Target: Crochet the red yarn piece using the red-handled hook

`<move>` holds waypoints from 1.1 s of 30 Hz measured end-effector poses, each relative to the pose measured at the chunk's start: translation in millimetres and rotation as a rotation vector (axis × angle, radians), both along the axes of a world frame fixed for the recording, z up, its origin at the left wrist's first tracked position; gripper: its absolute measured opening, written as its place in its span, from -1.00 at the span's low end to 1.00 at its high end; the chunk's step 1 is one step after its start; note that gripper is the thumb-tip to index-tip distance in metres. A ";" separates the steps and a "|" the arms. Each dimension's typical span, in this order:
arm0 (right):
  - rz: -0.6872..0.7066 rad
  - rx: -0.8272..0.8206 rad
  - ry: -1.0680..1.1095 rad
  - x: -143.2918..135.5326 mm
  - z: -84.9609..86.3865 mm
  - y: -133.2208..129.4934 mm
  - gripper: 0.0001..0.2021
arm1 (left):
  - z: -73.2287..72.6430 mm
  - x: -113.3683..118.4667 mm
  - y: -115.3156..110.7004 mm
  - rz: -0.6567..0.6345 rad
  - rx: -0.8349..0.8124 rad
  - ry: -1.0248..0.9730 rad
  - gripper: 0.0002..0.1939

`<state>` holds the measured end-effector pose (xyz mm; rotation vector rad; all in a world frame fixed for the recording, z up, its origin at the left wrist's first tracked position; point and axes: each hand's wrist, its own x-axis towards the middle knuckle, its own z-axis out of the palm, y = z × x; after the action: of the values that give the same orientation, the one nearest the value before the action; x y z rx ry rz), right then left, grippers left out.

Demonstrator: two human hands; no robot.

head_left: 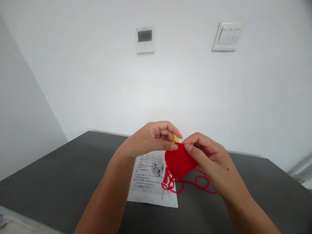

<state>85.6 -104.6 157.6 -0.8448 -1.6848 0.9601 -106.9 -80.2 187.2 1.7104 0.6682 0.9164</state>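
A red crocheted piece point(181, 161), rounded at its lower edge, hangs above the table. Pinched between thumb and fingers, its upper right edge is in my right hand point(209, 156). My left hand point(156, 136) is closed around a small yellow stitch marker point(175, 139) at the piece's top edge, the thumb tip lying against the red fabric. Loose red yarn point(202, 182) trails in loops below the piece. A slim red-handled tool point(166, 176) lies on the paper, partly covered by the piece and yarn; thin metal shafts show near it.
A printed sheet of paper point(151, 195) with a dark oval picture lies under my hands on the dark grey table point(73, 175). Behind the table rises a white wall point(102, 81) bearing a control panel point(145, 40) and a light switch point(228, 35).
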 end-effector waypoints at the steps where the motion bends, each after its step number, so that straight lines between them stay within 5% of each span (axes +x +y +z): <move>1: -0.005 0.006 -0.004 0.1 0.1 0.1 -0.83 | -0.1 0.0 0.1 0.000 -0.002 0.003 -0.77; 21: -0.020 -0.055 0.012 0.4 5.7 -1.6 -0.75 | 0.9 -1.1 -0.9 0.084 -0.001 -0.007 -0.79; 33: -0.066 -0.002 -0.045 1.0 6.7 -2.0 -0.85 | 1.0 -2.7 -2.0 0.109 0.037 -0.011 -0.82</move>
<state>86.6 -106.6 164.3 -0.9235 -1.6836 0.9037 -109.6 -82.2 188.3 1.7143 0.7470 1.0187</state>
